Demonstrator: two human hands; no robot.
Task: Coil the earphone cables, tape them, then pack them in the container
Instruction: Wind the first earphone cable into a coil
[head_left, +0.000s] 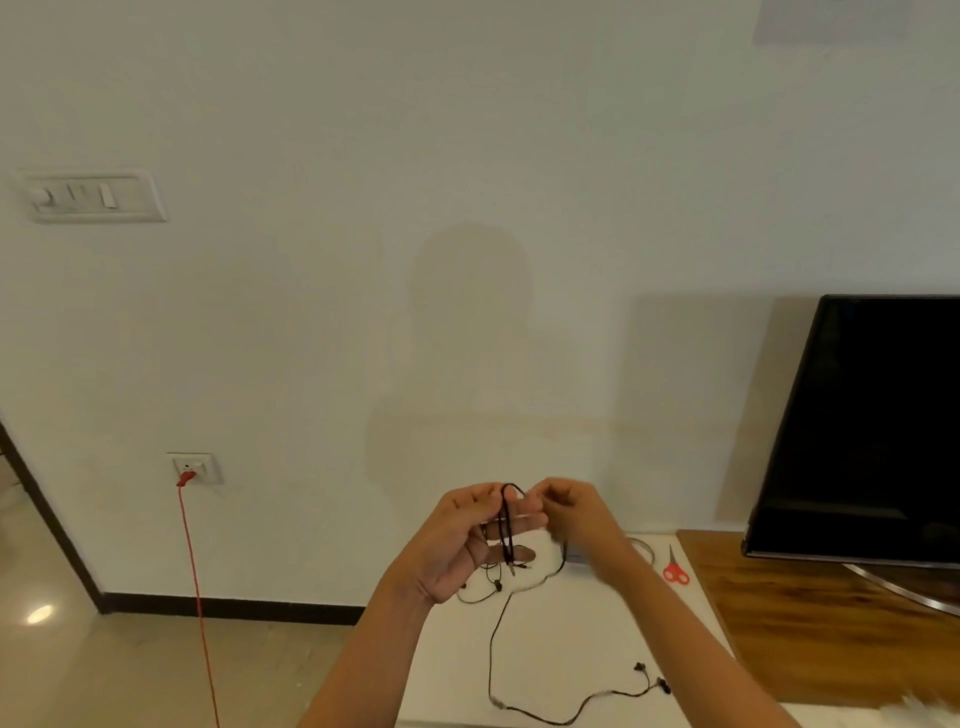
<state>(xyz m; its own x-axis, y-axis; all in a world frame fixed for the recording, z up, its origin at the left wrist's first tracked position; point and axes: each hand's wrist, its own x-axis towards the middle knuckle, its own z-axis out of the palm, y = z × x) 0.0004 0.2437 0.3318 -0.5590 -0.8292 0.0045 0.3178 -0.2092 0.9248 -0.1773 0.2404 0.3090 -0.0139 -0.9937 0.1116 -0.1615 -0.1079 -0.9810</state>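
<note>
Left hand (467, 540): palm toward the camera, earphone cable (506, 519) looped over its fingers, thumb closing on the top of the loop. Right hand (571, 512): fingers curled, pinching the same cable just beside the loop top; slightly blurred. Both hands are raised above the white table (571, 649). The rest of the cable hangs down onto the table, with the earbuds (649, 675) lying near its front edge. Red scissors (675, 569) lie on the table to the right, near the wooden top (805, 623) carrying the TV (872, 426). Red cord (195, 571) hangs from the wall socket (193, 467) at left.
</note>
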